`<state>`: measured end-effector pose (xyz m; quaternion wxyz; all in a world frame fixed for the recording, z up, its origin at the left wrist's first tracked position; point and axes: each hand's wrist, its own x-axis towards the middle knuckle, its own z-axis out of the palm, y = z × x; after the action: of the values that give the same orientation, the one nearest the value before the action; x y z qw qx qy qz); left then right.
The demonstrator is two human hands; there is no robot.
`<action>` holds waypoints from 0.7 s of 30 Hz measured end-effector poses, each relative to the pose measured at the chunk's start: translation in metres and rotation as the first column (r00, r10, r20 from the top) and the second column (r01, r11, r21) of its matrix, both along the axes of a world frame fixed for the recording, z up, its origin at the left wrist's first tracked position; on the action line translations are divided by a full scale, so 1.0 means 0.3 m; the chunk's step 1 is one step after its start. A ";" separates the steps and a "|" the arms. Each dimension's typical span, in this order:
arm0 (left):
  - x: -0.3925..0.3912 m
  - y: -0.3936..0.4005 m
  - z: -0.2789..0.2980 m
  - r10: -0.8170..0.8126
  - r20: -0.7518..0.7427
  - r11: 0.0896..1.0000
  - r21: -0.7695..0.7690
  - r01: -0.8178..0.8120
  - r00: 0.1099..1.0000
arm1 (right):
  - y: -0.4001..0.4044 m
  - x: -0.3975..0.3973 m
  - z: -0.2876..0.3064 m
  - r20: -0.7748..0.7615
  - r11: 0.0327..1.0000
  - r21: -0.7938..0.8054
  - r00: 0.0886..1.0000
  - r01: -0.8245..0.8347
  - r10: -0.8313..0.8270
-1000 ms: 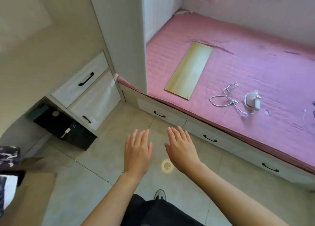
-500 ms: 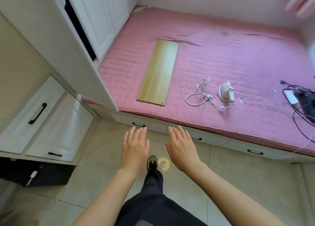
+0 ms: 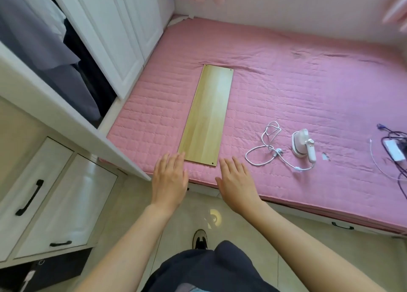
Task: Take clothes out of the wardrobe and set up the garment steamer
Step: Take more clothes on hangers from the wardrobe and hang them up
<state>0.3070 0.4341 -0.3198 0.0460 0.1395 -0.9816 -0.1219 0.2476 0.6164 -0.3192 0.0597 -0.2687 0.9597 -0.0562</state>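
Both hands are held out in front of the body, palms down, with nothing gripped: the left hand (image 3: 169, 181) and the right hand (image 3: 236, 181) are spread with straight, relaxed fingers, seen over the near edge of the bed (image 3: 308, 89), which is covered by a pink quilted mattress. Whether the fingertips touch the bedding cannot be told. A pale wooden board (image 3: 209, 115) is laid flat on the mattress, its near end lying between the 2 hands. To the right of the board, the white garment steamer (image 3: 302, 145) is set on the mattress, with its white cord (image 3: 267, 153) looped loosely beside it. At the far right edge, dark cables (image 3: 398, 151) and a small white device are seen on the bed. On the left, the wardrobe (image 3: 105, 38) is open, and the hanging clothes (image 3: 33, 38), grey, white and dark, are visible inside it. White drawers (image 3: 44, 203) with black handles are seen below.
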 end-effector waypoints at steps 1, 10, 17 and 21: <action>-0.036 -0.014 0.006 0.009 -0.001 1.000 0.001 -0.009 1.000 | -0.016 -0.042 0.004 -0.004 1.000 -0.001 1.000 -0.010 0.010; -0.359 -0.123 0.026 0.123 -0.017 0.992 -0.013 -0.124 0.992 | -0.176 -0.439 0.044 -0.027 0.978 -0.020 0.978 -0.207 0.207; -0.542 -0.245 0.085 0.315 -0.042 0.948 -0.044 -0.317 0.948 | -0.381 -0.745 0.123 -0.097 0.889 -0.018 0.886 -0.457 0.454; -0.600 -0.348 0.131 0.427 -0.072 0.900 -0.062 -0.431 0.902 | -0.533 -0.862 0.170 -0.125 0.820 -0.026 0.816 -0.571 0.564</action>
<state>0.1269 0.3296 -0.2806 0.1049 0.3468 -0.9290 -0.0752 -0.0110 0.4566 -0.2681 0.0115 -0.5470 0.8355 -0.0507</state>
